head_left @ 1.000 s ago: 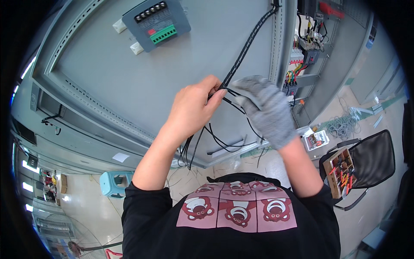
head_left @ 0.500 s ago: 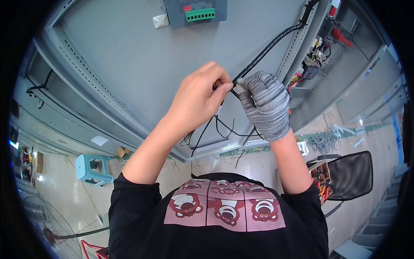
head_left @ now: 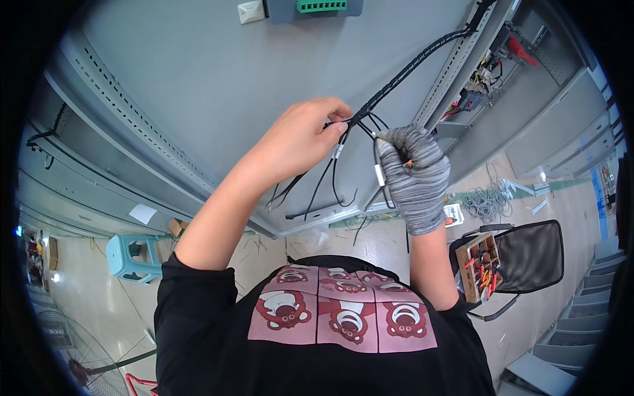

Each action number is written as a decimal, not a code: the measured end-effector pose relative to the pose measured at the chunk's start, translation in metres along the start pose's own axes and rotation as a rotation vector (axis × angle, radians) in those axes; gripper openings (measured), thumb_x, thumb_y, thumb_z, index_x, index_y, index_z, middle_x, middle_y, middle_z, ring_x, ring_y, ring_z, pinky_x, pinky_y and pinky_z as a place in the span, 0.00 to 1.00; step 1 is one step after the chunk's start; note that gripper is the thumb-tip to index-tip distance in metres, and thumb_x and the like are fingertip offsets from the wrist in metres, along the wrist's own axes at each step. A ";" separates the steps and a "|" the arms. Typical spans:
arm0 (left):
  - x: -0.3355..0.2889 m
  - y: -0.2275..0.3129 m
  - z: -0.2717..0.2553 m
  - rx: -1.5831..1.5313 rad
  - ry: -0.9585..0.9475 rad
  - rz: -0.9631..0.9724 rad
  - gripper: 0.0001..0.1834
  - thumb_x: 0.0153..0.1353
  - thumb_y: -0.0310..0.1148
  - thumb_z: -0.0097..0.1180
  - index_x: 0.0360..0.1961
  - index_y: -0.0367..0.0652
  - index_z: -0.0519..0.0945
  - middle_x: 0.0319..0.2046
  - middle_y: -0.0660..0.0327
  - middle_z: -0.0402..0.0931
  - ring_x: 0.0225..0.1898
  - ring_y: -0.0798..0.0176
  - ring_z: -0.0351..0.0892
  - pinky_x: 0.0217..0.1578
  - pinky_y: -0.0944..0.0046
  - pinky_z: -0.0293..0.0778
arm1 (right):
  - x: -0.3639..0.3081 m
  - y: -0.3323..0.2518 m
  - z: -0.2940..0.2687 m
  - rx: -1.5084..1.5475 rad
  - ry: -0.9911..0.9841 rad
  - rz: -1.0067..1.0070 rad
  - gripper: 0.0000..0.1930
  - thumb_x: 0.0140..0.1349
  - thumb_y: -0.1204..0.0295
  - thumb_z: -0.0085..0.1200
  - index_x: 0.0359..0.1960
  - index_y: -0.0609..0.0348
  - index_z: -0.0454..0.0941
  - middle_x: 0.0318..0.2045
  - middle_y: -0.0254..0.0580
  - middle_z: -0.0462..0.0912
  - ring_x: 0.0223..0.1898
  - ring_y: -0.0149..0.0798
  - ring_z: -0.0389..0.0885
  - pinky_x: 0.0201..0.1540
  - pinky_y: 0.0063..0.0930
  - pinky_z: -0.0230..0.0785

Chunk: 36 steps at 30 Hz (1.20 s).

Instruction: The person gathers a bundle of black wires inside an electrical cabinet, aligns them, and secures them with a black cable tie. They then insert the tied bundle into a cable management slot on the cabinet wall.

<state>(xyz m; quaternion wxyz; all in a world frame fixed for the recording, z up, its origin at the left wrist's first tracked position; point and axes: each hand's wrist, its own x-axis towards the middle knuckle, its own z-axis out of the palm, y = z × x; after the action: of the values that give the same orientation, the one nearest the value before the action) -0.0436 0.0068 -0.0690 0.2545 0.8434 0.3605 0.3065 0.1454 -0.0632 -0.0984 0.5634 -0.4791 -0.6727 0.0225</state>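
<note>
A black wrapped cable bundle (head_left: 413, 74) slants down across the grey cabinet panel and fans out into several loose black wires. My bare left hand (head_left: 304, 135) is closed, thumb and fingertips pinched on the black wires just below where the wrapping ends. To its right, my right hand (head_left: 415, 178), in a grey striped knit glove, is curled shut with its fingertips at another black wire. A white sleeve (head_left: 380, 175) on that wire hangs beside the glove. A small orange spot shows inside the curled glove; what it belongs to is hidden.
A grey device with a green terminal block (head_left: 321, 6) and a white square mount (head_left: 251, 12) sit on the panel above. Perforated rails (head_left: 456, 76) flank it. A blue stool (head_left: 132, 257) stands left; a wooden toolbox (head_left: 477, 267) lies on a black mesh chair (head_left: 531, 257) at right.
My hands have parted: the right has moved down and slightly right from the bundle, the left slightly left. The wires below the wrapping are more spread. The view has shifted lower.
</note>
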 end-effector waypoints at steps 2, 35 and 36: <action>0.004 -0.002 -0.001 -0.055 -0.075 -0.052 0.13 0.64 0.27 0.52 0.47 0.31 0.77 0.38 0.56 0.81 0.42 0.64 0.80 0.46 0.62 0.74 | -0.003 0.003 0.010 -0.081 -0.004 -0.069 0.05 0.53 0.78 0.61 0.32 0.58 0.81 0.28 0.45 0.80 0.29 0.47 0.80 0.34 0.35 0.74; 0.005 0.001 -0.005 -0.503 -0.236 -0.072 0.09 0.60 0.30 0.61 0.37 0.37 0.75 0.30 0.65 0.78 0.34 0.75 0.73 0.38 0.72 0.69 | 0.003 0.002 0.022 -0.234 0.114 -0.247 0.10 0.49 0.78 0.63 0.35 0.57 0.80 0.31 0.46 0.79 0.33 0.49 0.79 0.36 0.39 0.72; 0.005 0.003 -0.006 -0.513 -0.231 -0.070 0.09 0.60 0.30 0.61 0.36 0.37 0.75 0.30 0.65 0.78 0.34 0.75 0.73 0.38 0.72 0.69 | 0.006 0.001 0.021 -0.247 0.127 -0.286 0.11 0.49 0.77 0.63 0.36 0.56 0.80 0.32 0.46 0.79 0.34 0.49 0.79 0.37 0.39 0.73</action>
<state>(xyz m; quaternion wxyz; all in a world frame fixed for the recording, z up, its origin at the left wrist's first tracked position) -0.0442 0.0104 -0.0612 0.5096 0.7677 0.2687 0.2806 0.1304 -0.0482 -0.1020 0.5392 -0.4445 -0.6946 -0.1709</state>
